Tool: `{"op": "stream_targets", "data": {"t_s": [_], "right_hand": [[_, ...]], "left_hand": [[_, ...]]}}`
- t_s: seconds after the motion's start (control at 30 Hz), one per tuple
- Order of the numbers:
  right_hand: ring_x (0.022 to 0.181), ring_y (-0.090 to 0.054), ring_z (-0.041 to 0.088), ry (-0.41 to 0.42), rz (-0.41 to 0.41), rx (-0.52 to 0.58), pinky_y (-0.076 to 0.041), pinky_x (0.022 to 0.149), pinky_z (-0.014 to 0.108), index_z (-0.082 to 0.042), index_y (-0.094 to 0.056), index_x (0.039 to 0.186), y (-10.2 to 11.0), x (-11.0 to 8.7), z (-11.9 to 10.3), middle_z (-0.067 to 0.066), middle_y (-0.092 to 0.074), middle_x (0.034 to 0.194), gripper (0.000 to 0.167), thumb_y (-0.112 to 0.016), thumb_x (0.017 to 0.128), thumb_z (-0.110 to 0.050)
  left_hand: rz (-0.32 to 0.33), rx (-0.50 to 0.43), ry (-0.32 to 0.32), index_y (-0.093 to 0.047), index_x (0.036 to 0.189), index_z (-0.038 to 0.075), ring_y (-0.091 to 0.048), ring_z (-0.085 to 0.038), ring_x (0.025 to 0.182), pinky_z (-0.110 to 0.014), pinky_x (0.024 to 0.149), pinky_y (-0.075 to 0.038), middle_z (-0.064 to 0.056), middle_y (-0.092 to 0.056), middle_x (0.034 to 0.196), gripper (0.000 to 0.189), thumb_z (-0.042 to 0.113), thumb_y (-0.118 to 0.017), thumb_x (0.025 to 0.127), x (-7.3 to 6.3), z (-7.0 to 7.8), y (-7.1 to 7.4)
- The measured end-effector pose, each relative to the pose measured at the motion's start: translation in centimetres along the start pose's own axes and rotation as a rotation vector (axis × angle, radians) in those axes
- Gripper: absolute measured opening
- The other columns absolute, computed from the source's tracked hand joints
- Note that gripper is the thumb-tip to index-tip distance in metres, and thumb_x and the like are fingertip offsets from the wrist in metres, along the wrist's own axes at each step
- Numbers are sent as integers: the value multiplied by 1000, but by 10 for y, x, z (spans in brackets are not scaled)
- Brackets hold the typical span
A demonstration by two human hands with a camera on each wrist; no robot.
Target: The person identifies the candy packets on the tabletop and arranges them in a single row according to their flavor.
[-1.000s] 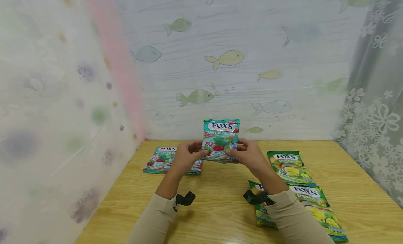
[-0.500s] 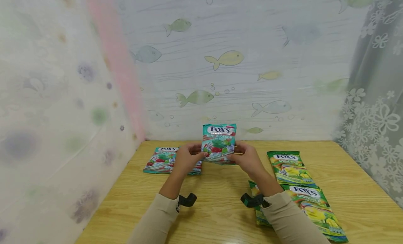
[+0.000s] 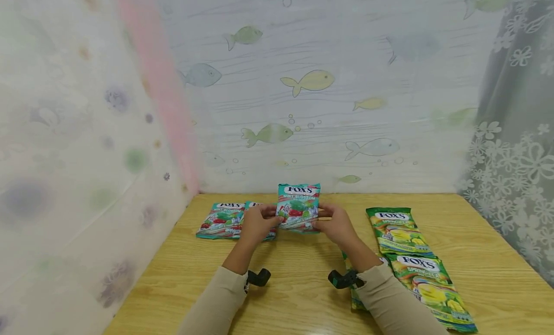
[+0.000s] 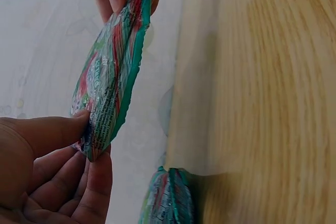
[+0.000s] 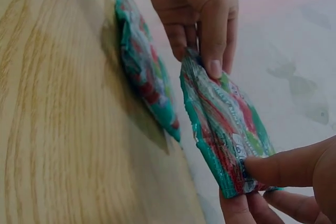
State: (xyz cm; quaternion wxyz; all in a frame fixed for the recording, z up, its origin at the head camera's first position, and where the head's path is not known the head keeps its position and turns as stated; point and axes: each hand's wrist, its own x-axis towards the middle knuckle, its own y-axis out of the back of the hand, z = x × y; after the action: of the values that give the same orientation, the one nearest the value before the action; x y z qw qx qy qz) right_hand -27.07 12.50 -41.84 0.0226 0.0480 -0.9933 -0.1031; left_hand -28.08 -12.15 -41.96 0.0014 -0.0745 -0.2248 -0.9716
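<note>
Between both hands, a teal Fox's Mint Blossom candy bag [image 3: 298, 208] is held above the table, its front facing me. My left hand [image 3: 258, 224] pinches its left side, thumb in front and fingers behind. On the opposite side, my right hand [image 3: 338, 225] pinches the bag the same way. The left wrist view shows the left thumb [image 4: 63, 132] pressed on the wrapper. Seen from the right wrist, the right thumb [image 5: 283, 169] lies on the bag's printed face. Just left of the held bag, two more Mint Blossom bags [image 3: 221, 220] lie on the table, one partly covered by my left hand.
Green and yellow Fox's candy bags lie at the right of the wooden table [image 3: 298, 291]: one farther back [image 3: 400, 230], one nearer [image 3: 433, 291], and one partly hidden under my right forearm [image 3: 357, 299]. A fish-patterned curtain [image 3: 320, 114] hangs behind the table's far edge.
Both hands have lowered the held Mint Blossom bag towards the table and shifted it slightly left. The bags lying on the table have stayed put.
</note>
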Motion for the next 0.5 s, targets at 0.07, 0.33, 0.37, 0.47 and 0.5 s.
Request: {"op": "stream_targets", "data": {"t_s": [0.07, 0.33, 0.37, 0.47, 0.5], "right_hand": [[115, -65, 37, -12, -2, -14, -62, 86, 40, 1, -49, 151, 0, 0, 4, 27, -60, 130, 59, -68, 96, 4], [115, -66, 39, -18, -20, -10, -62, 85, 43, 4, -49, 150, -4, -2, 13, 29, -61, 129, 58, -65, 95, 9], [115, -66, 39, -16, -24, -12, -62, 86, 43, 5, -49, 150, -4, -2, 14, 29, -61, 129, 58, -65, 95, 9], [115, -67, 40, -30, -32, -10, -62, 88, 44, 6, -47, 151, -4, -2, 16, 30, -61, 132, 59, -65, 95, 9], [115, -67, 40, -33, -33, -8, -62, 88, 44, 6, -46, 152, -4, -2, 16, 30, -60, 132, 59, -64, 95, 9]], "left_hand": [[-15, 8, 13, -73, 128, 9, -71, -27, 111, -41, 89, -62, -10, -74, 122, 38, 22, -80, 93, 0, -3, -2], [-28, 92, 19, -73, 129, 10, -71, -26, 109, -45, 90, -60, -7, -75, 119, 39, 23, -80, 92, 1, -15, -6], [-24, 102, 19, -74, 128, 10, -71, -26, 107, -45, 90, -61, -7, -76, 117, 39, 23, -80, 92, 1, -16, -6], [-26, 124, 12, -75, 126, 9, -72, -25, 104, -44, 87, -61, -7, -76, 113, 39, 23, -82, 90, 3, -18, -7], [-29, 130, 10, -75, 126, 9, -72, -25, 104, -44, 86, -61, -7, -76, 112, 39, 23, -82, 90, 3, -18, -7]]}}
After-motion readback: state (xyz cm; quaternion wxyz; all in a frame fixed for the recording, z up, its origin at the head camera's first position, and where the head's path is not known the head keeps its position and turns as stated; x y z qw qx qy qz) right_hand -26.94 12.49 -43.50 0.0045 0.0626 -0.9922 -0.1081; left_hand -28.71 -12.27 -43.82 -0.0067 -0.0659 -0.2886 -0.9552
